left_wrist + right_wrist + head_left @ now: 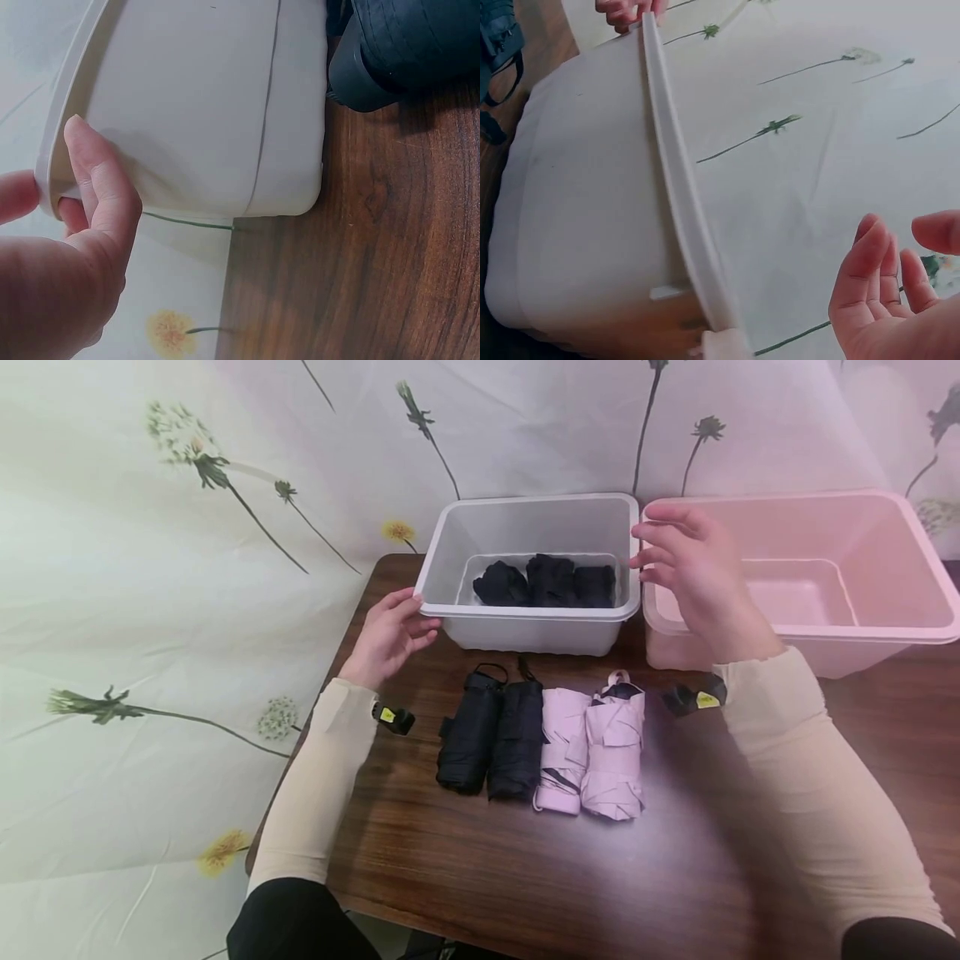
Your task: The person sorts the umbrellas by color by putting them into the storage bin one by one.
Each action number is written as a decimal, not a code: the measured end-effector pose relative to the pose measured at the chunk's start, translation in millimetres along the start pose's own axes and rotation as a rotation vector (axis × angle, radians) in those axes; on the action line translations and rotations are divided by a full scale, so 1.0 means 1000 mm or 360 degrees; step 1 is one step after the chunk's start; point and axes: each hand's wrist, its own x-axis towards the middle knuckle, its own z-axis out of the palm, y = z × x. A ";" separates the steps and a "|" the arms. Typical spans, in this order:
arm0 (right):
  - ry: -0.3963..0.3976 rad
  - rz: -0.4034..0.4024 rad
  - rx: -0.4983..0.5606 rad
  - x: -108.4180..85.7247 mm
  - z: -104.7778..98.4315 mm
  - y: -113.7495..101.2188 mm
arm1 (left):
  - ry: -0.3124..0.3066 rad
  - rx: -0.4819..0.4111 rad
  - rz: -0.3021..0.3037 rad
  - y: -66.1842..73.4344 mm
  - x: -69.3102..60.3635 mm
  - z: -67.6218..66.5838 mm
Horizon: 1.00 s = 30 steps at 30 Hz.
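Note:
My left hand [387,637] pinches the front left corner of the white bin [529,633], thumb and fingers on either side of its rim [54,142]. Inside that bin are three dark bundles [552,581], partly hidden by the front wall. Above the place where the two bins meet, my right hand [693,568] hovers with fingers spread loosely; the right wrist view shows it apart from the rim and holding nothing. In front of the white bin two black folded umbrellas [469,731] lie beside two pink folded umbrellas [615,752], in a row.
A pink bin [832,652] stands right of the white one, with no things seen inside it. Both stand at the back of the brown wooden table [465,868], against a flower-printed cloth [525,427]. The table's left edge runs beneath my left forearm.

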 end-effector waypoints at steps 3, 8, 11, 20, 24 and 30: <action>-0.0031 -0.0054 -0.0030 -0.010 -0.001 -0.007 | -0.0002 -0.0001 0.0001 0.000 0.000 0.001; -0.0040 -0.0156 -0.0062 -0.029 -0.006 -0.024 | -0.0002 0.0013 -0.0001 0.001 -0.001 0.001; -0.0030 -0.0227 -0.0060 -0.040 -0.010 -0.032 | 0.0004 0.0021 -0.0008 0.001 -0.002 0.001; -0.0062 -0.0448 -0.0180 -0.066 -0.019 -0.040 | -0.0001 0.0046 -0.0007 0.001 -0.002 -0.001; -0.0075 -0.0470 -0.0318 -0.074 -0.024 -0.035 | 0.0004 0.0053 -0.0012 0.000 -0.002 -0.001; -0.0059 -0.0482 -0.0696 -0.084 -0.030 -0.023 | 0.0001 0.0047 -0.0015 0.000 -0.002 -0.001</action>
